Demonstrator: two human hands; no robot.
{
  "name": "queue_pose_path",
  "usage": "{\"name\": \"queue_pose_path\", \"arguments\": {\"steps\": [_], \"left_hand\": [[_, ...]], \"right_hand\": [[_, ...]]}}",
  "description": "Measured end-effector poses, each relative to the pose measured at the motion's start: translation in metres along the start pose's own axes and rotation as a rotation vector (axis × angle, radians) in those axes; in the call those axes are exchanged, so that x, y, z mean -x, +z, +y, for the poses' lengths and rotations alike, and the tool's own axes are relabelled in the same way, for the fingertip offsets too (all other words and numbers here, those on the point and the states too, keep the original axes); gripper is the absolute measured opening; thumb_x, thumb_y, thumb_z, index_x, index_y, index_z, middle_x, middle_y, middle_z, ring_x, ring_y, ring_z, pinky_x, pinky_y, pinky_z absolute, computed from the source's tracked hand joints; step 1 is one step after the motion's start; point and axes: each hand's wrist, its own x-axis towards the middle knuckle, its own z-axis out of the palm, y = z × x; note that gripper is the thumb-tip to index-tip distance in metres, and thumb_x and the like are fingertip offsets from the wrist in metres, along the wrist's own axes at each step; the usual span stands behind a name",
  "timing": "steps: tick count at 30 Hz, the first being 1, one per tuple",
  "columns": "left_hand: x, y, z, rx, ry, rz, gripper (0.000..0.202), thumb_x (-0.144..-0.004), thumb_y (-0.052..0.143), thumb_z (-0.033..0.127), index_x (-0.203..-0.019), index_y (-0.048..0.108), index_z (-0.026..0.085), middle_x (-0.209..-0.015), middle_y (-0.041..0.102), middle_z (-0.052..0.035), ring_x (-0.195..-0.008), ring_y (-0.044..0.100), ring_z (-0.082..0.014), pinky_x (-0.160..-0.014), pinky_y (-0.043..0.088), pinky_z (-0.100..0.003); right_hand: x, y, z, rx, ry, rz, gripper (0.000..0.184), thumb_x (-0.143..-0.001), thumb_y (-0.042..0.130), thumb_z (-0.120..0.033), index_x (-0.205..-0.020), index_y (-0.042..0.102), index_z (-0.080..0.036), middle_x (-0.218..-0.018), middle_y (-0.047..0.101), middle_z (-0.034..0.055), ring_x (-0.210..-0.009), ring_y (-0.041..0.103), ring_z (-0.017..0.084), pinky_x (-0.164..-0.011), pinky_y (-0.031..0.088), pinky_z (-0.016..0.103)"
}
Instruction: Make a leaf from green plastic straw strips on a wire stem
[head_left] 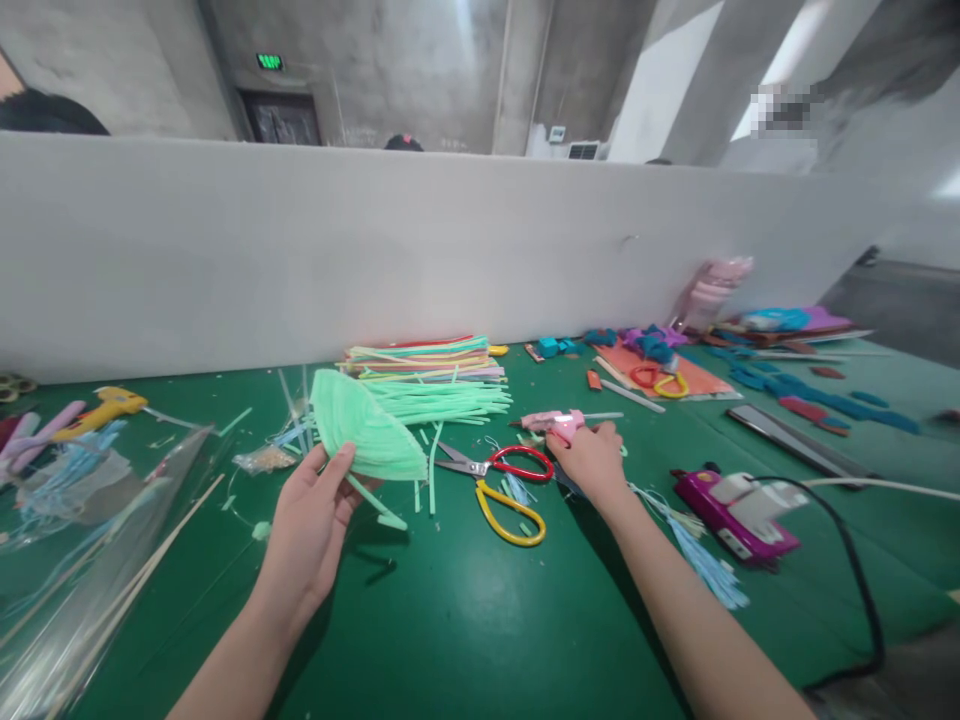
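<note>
In my left hand (315,520) I pinch a mint-green leaf shape (367,425), built of pipe cleaners laid side by side, with a bent stem hanging below it. My right hand (589,460) reaches to the right and is wrapped round a pink glue gun (559,424), whose nozzle points left and whose glue stick juts out to the right. Between the hands lies a pair of scissors (495,480) with one red and one yellow handle, blades parted. Behind the leaf is a pile of green pipe cleaners (450,402).
A multicoloured pipe cleaner bundle (427,355) lies by the white partition (450,250). To the right are a purple power strip (735,520) with a black cable, a phone (799,445) and blue tassels (705,560). At left are a yellow glue gun (105,410) and plastic sleeves (112,560).
</note>
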Motion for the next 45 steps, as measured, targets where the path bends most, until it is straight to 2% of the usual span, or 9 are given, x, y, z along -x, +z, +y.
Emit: {"name": "queue_pose_path", "arguments": {"steps": [8,11,14,18,24,29,33,38,45], "left_hand": [[-0.002,0.0,-0.001,-0.003,0.015,0.027,0.029,-0.073,0.076,0.031,-0.098,0.067,0.02,-0.098,0.071,-0.0039,-0.078,0.066,-0.0154,-0.067,0.056,-0.026],[-0.003,0.0,-0.001,-0.005,0.014,0.06,0.032,-0.072,0.076,0.031,-0.099,0.065,0.019,-0.095,0.072,-0.0026,-0.076,0.067,-0.0142,-0.068,0.056,-0.025],[-0.003,0.0,-0.001,-0.012,0.026,0.046,0.034,-0.072,0.076,0.033,-0.101,0.065,0.019,-0.095,0.072,-0.0029,-0.078,0.067,-0.0147,-0.07,0.056,-0.026],[0.0,0.004,-0.003,-0.024,0.037,0.012,0.039,-0.072,0.076,0.035,-0.105,0.065,0.019,-0.096,0.072,-0.0039,-0.078,0.068,-0.0162,-0.072,0.055,-0.028],[0.007,0.011,-0.009,-0.049,0.025,-0.033,0.043,-0.072,0.076,0.038,-0.109,0.064,0.018,-0.09,0.074,-0.0044,-0.076,0.068,-0.0166,-0.07,0.054,-0.026],[0.009,0.013,-0.013,-0.063,0.033,-0.061,0.046,-0.073,0.075,0.038,-0.112,0.063,0.018,-0.09,0.074,-0.0048,-0.073,0.068,-0.0164,-0.067,0.053,-0.025],[0.007,0.012,-0.012,-0.05,0.055,-0.042,0.048,-0.073,0.075,0.038,-0.115,0.062,0.019,-0.092,0.074,-0.0048,-0.076,0.068,-0.0174,-0.069,0.053,-0.026],[0.007,0.013,-0.012,-0.042,0.059,-0.036,0.044,-0.075,0.074,0.036,-0.113,0.063,0.018,-0.089,0.074,-0.0047,-0.075,0.068,-0.0171,-0.067,0.052,-0.026],[0.01,0.015,-0.016,-0.071,0.045,-0.07,0.043,-0.074,0.074,0.037,-0.111,0.063,0.019,-0.089,0.074,-0.0039,-0.072,0.067,-0.0149,-0.063,0.05,-0.022]], "right_hand": [[0.024,-0.02,-0.016,-0.021,-0.057,0.294,0.05,-0.084,0.059,-0.046,-0.11,0.062,-0.004,-0.113,0.052,0.0278,-0.102,0.051,0.041,-0.077,0.041,0.048],[0.051,-0.027,-0.042,-0.373,-0.429,0.439,0.028,-0.089,0.055,-0.035,-0.106,0.064,-0.015,-0.106,0.059,0.0165,-0.1,0.055,0.029,-0.083,0.043,0.042],[0.087,-0.029,-0.073,-0.662,-0.872,0.391,0.013,-0.092,0.053,-0.024,-0.094,0.064,-0.019,-0.087,0.066,0.007,-0.083,0.059,0.02,-0.077,0.046,0.034],[0.124,-0.026,-0.097,-0.736,-1.084,0.384,0.018,-0.089,0.06,-0.026,-0.104,0.06,-0.017,-0.082,0.068,0.0055,-0.073,0.058,0.017,-0.067,0.046,0.03],[0.132,-0.022,-0.101,-0.65,-1.17,0.432,0.031,-0.09,0.059,-0.033,-0.115,0.056,-0.014,-0.077,0.067,0.0044,-0.066,0.056,0.016,-0.059,0.04,0.029],[0.13,-0.022,-0.103,-0.597,-1.176,0.45,0.006,-0.09,0.056,-0.02,-0.091,0.062,-0.018,-0.065,0.059,0.0,-0.061,0.051,0.014,-0.055,0.035,0.027],[0.129,-0.024,-0.103,-0.64,-1.127,0.448,0.008,-0.087,0.055,-0.015,-0.081,0.059,-0.019,-0.066,0.059,0.0002,-0.061,0.052,0.013,-0.056,0.036,0.026],[0.131,-0.023,-0.106,-0.636,-1.127,0.439,0.02,-0.089,0.06,-0.031,-0.101,0.059,-0.015,-0.074,0.063,0.0034,-0.066,0.054,0.016,-0.058,0.038,0.028],[0.127,-0.023,-0.105,-0.582,-1.114,0.42,0.007,-0.087,0.056,-0.014,-0.085,0.062,-0.018,-0.074,0.064,0.0032,-0.067,0.053,0.015,-0.061,0.038,0.029]]}}
